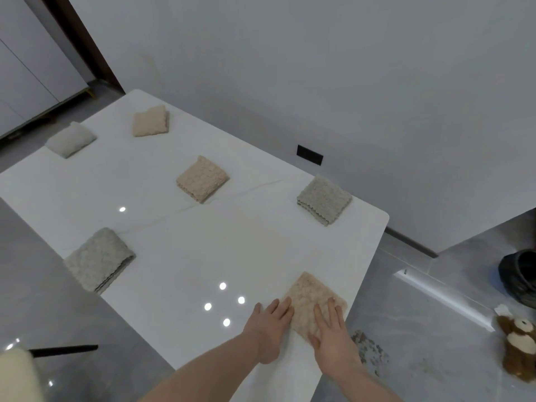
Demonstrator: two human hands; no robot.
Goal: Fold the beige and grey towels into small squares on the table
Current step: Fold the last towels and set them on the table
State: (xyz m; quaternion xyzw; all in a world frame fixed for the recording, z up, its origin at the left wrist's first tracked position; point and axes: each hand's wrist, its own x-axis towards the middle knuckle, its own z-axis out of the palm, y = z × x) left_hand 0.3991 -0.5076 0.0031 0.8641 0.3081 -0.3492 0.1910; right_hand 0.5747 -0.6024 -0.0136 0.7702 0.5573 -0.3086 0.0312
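A folded beige towel point(310, 294) lies near the front right edge of the white table point(203, 250). My right hand point(329, 335) presses flat on its near part with straight fingers. My left hand point(269, 323) lies flat on the table with its fingertips against the towel's left edge. Folded squares sit farther off: a beige towel point(202, 179) in the middle, another beige towel point(150, 121) at the back, a grey towel point(324, 199) at the right edge, a grey towel point(98, 259) at the left edge and a pale grey towel point(70, 139) at the far left.
A grey wall runs behind the table, with a black socket plate point(309, 154) low on it. On the floor to the right lie a plush toy point(519, 343) and a dark shoe point(520, 275). A chair back point(17, 375) shows at bottom left.
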